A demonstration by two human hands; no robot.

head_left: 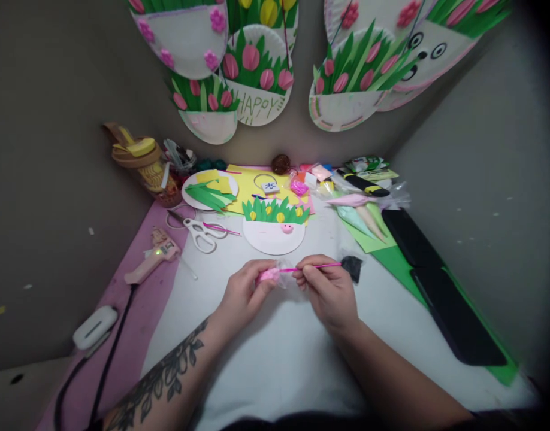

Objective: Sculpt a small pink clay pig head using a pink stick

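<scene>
Near the middle of the table, my left hand (248,291) is closed on a small clear bag of pink clay (269,275). My right hand (329,293) pinches a thin pink stick (326,265), whose left end reaches the mouth of the bag; whether it touches the clay I cannot tell. Just beyond the hands lies a white paper-plate piece (270,238) with green paper grass, yellow paper flowers and a pink snout-like button with dots (287,228). A small packet of black material (351,267) rests right of my right hand.
White scissors (203,234) and a pink glue gun (153,260) lie at left, its cord running forward. A lidded cup (144,170) stands behind. Piping bags (360,215) and black phone-like slabs (455,317) lie at right. Decorated paper plates (257,108) hang on the wall.
</scene>
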